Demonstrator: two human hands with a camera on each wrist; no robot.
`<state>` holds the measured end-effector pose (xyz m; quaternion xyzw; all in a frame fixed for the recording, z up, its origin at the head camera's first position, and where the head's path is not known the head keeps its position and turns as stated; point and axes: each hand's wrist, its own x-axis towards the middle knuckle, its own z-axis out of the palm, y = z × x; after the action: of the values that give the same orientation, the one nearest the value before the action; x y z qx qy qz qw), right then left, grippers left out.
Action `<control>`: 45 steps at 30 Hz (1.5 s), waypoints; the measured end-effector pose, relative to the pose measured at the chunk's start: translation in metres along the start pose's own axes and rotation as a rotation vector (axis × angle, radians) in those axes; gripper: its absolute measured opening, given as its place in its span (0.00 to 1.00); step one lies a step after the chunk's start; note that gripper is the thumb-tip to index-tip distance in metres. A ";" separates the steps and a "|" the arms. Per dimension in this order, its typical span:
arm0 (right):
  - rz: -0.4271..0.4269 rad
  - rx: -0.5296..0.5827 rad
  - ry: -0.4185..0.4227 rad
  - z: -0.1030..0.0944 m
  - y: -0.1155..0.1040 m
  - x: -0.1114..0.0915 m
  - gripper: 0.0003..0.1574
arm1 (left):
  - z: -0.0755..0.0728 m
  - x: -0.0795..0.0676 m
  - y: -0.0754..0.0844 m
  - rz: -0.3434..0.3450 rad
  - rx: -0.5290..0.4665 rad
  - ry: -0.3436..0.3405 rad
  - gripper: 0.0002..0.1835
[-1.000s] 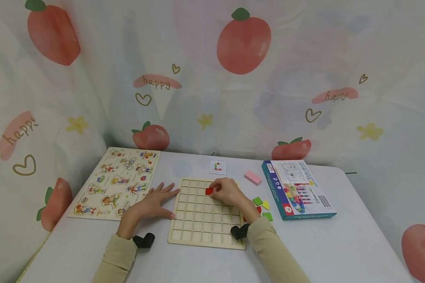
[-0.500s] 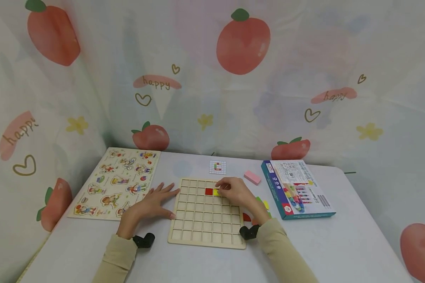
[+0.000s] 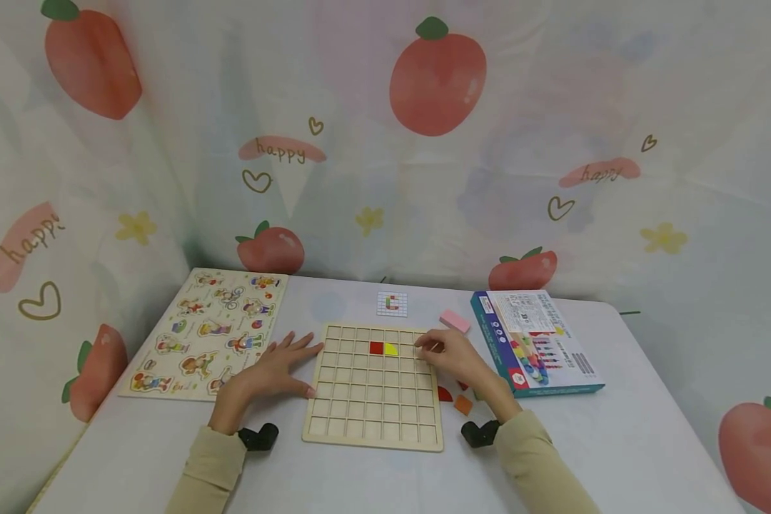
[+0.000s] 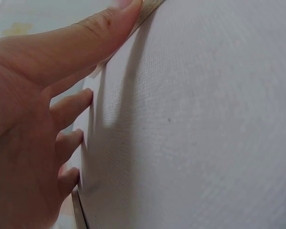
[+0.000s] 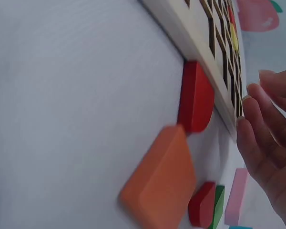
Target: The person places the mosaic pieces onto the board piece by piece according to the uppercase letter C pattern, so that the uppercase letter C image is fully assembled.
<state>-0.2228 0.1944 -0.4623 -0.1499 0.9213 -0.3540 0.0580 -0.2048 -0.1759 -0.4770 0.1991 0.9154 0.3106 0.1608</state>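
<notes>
A wooden grid board [image 3: 360,444] lies on the white table. In its upper part a red square tile [image 3: 376,348] and a yellow tile with one rounded corner [image 3: 391,349] sit in neighbouring cells. My left hand [image 3: 271,371] rests with spread fingers at the board's left edge, the thumb [image 4: 102,36] against its side. Over the right edge hovers my right hand [image 3: 452,355], fingers loosely bent, nothing visible between them. Beside the board, near that wrist, lie an orange tile [image 5: 162,183] and a red rounded tile [image 5: 196,98].
Behind the board are a small pattern card [image 3: 392,304] and a pink block [image 3: 455,320]. A teal-edged box [image 3: 536,343] lies at the right. The picture puzzle board [image 3: 199,332] is at the left, partly under the left hand. More red and green pieces are partly hidden by the right arm.
My right hand left the red tile in its cell, placed the yellow tile to its right, let go and moved right to the board's edge. The left hand has stayed put.
</notes>
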 end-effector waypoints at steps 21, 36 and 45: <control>0.060 -0.015 0.023 -0.026 0.025 -0.044 0.12 | 0.002 0.001 -0.002 0.005 -0.010 0.001 0.51; 0.159 -0.034 0.079 -0.033 0.036 -0.048 0.17 | 0.002 0.000 -0.003 0.020 -0.011 0.000 0.51; 0.166 -0.046 0.082 -0.039 0.038 -0.052 0.16 | 0.000 0.000 0.000 -0.006 0.009 0.005 0.50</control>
<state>-0.1911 0.2624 -0.4588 -0.0597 0.9400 -0.3328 0.0457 -0.2045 -0.1762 -0.4774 0.1965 0.9177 0.3066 0.1586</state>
